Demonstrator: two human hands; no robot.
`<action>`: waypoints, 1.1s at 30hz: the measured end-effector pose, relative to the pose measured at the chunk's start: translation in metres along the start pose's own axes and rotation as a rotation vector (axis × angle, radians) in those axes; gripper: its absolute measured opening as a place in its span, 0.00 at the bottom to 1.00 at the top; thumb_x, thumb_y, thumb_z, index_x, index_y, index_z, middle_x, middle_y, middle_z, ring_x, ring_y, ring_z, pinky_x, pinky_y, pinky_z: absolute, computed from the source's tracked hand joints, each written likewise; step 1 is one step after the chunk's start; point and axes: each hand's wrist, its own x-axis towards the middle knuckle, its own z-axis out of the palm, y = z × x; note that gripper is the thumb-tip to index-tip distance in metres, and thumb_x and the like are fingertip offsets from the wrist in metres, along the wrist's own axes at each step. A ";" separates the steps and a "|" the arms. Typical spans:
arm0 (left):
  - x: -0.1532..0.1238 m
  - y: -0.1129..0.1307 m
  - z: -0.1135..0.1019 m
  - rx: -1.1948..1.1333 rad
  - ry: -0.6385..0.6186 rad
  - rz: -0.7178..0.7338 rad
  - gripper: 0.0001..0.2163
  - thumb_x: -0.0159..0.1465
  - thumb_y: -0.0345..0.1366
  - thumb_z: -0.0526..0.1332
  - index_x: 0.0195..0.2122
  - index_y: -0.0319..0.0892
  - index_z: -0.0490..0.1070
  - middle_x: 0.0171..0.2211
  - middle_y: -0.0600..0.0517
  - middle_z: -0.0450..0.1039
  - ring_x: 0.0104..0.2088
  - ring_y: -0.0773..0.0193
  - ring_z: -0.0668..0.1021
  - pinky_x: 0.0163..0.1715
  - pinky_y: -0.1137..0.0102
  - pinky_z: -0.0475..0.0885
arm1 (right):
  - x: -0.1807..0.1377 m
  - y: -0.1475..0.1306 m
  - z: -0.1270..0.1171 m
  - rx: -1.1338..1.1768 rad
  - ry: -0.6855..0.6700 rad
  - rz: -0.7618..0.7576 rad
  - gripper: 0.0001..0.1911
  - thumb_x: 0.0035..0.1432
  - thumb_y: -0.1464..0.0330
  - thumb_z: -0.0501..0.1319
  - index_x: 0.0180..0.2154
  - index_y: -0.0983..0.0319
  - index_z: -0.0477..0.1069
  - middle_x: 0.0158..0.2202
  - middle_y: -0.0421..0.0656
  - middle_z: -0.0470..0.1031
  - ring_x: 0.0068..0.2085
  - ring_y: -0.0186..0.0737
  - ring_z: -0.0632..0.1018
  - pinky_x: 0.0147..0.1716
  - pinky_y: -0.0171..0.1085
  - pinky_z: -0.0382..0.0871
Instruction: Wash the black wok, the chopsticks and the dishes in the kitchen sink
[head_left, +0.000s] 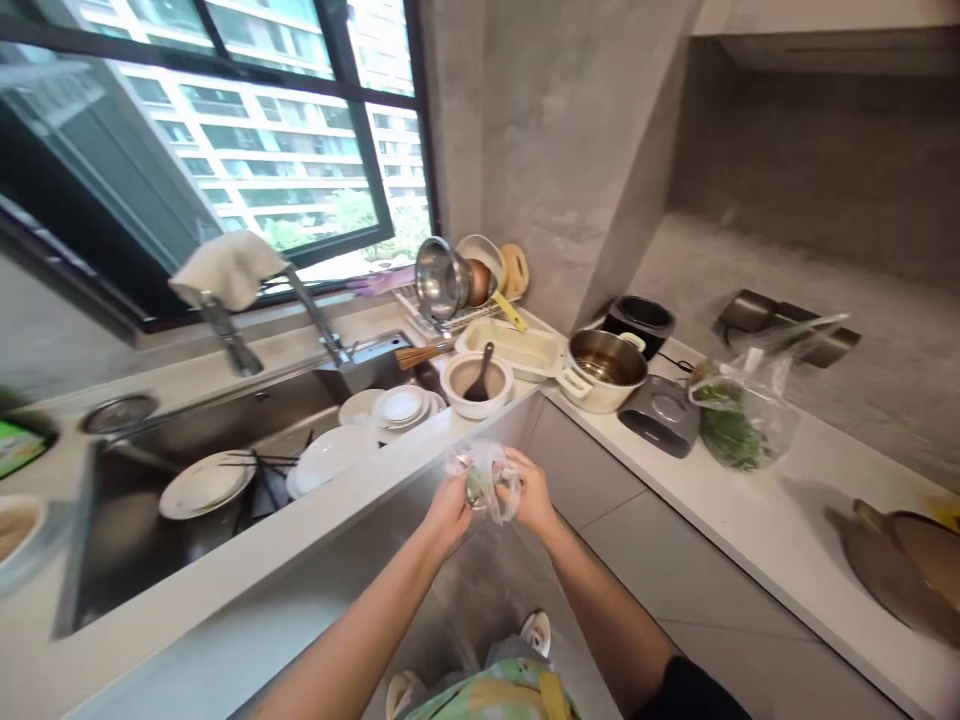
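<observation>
A clear plastic bag (491, 478) with something green inside is held between my two hands, in front of the counter corner. My left hand (448, 508) is closed on the bag's left side, next to the green part. On the other side, my right hand (532, 490) grips the bag with bent fingers. The plastic is crumpled and hides some fingertips. What the green contents are I cannot make out. Just beyond the hands, on the counter, stands a white pot (477, 385) with a dark ladle (480, 378) in it.
The sink (135, 560) at left holds stacked plates (206, 482) and dark chopsticks. A two-handled pot (606, 368), a grey appliance (661, 412) and a bag of green leaves (739, 430) stand on the right counter, with a lidded pan (900, 560) farther right. A dish rack (450, 315) fills the corner.
</observation>
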 end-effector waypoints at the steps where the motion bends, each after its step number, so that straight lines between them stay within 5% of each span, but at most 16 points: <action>1: -0.012 0.012 -0.030 0.005 0.032 0.047 0.14 0.54 0.43 0.61 0.36 0.39 0.72 0.35 0.46 0.75 0.41 0.55 0.76 0.41 0.63 0.71 | 0.011 -0.012 0.031 0.006 0.015 0.015 0.08 0.47 0.69 0.59 0.33 0.61 0.73 0.43 0.46 0.76 0.47 0.43 0.74 0.47 0.39 0.67; 6: -0.059 0.057 -0.160 0.466 0.354 0.352 0.18 0.54 0.44 0.63 0.42 0.40 0.73 0.56 0.43 0.61 0.59 0.51 0.62 0.59 0.62 0.57 | 0.042 -0.059 0.183 -0.012 0.064 0.086 0.13 0.49 0.69 0.53 0.38 0.62 0.67 0.33 0.45 0.74 0.35 0.42 0.74 0.38 0.39 0.69; 10: -0.069 0.089 -0.229 0.501 0.428 0.407 0.20 0.56 0.41 0.62 0.48 0.38 0.68 0.50 0.40 0.68 0.53 0.52 0.69 0.55 0.60 0.62 | 0.051 -0.078 0.276 -0.122 -0.137 -0.231 0.13 0.53 0.69 0.50 0.41 0.62 0.65 0.36 0.48 0.69 0.40 0.45 0.72 0.42 0.44 0.69; 15: -0.069 0.128 -0.307 0.368 0.677 0.512 0.22 0.54 0.30 0.60 0.51 0.38 0.63 0.47 0.43 0.72 0.48 0.56 0.73 0.51 0.62 0.65 | 0.072 -0.094 0.347 -0.144 -0.510 -0.653 0.23 0.56 0.71 0.50 0.54 0.66 0.58 0.47 0.56 0.64 0.52 0.52 0.66 0.51 0.55 0.64; 18: -0.076 0.151 -0.355 0.255 0.834 0.564 0.21 0.52 0.25 0.58 0.48 0.40 0.66 0.46 0.46 0.73 0.48 0.57 0.73 0.51 0.63 0.66 | 0.091 -0.118 0.382 -0.134 -0.703 -0.774 0.29 0.56 0.69 0.54 0.59 0.65 0.53 0.58 0.59 0.54 0.62 0.55 0.57 0.56 0.57 0.58; 21: -0.087 0.174 -0.397 0.114 0.946 0.594 0.22 0.52 0.24 0.56 0.49 0.42 0.67 0.49 0.47 0.73 0.50 0.58 0.72 0.51 0.63 0.66 | 0.119 -0.155 0.424 -0.059 -0.830 -0.841 0.23 0.57 0.71 0.53 0.55 0.62 0.60 0.63 0.55 0.49 0.65 0.51 0.53 0.58 0.52 0.56; 24: -0.102 0.195 -0.432 -0.034 0.956 0.603 0.20 0.52 0.26 0.57 0.47 0.40 0.69 0.50 0.47 0.72 0.52 0.57 0.71 0.52 0.63 0.66 | 0.147 -0.194 0.475 0.050 -1.010 -0.899 0.17 0.54 0.75 0.52 0.46 0.62 0.67 0.58 0.52 0.60 0.60 0.45 0.62 0.55 0.44 0.61; 27: -0.123 0.218 -0.467 -0.173 0.824 0.580 0.17 0.51 0.31 0.62 0.44 0.38 0.71 0.48 0.45 0.73 0.50 0.55 0.72 0.50 0.63 0.67 | 0.168 -0.226 0.532 0.075 -1.139 -0.879 0.12 0.47 0.77 0.52 0.33 0.61 0.70 0.41 0.46 0.74 0.46 0.42 0.73 0.46 0.38 0.66; 30: -0.148 0.241 -0.512 -0.312 0.747 0.572 0.22 0.49 0.33 0.66 0.47 0.42 0.68 0.47 0.48 0.73 0.47 0.59 0.73 0.45 0.66 0.68 | 0.181 -0.254 0.592 0.045 -1.083 -0.770 0.08 0.43 0.76 0.52 0.26 0.61 0.67 0.26 0.40 0.71 0.32 0.37 0.71 0.35 0.32 0.64; 33: -0.164 0.261 -0.570 -0.474 0.853 0.620 0.23 0.50 0.33 0.66 0.48 0.48 0.65 0.46 0.52 0.71 0.45 0.64 0.73 0.43 0.69 0.68 | 0.192 -0.279 0.656 0.002 -0.938 -0.659 0.09 0.46 0.74 0.53 0.32 0.61 0.67 0.25 0.38 0.68 0.28 0.36 0.69 0.31 0.32 0.62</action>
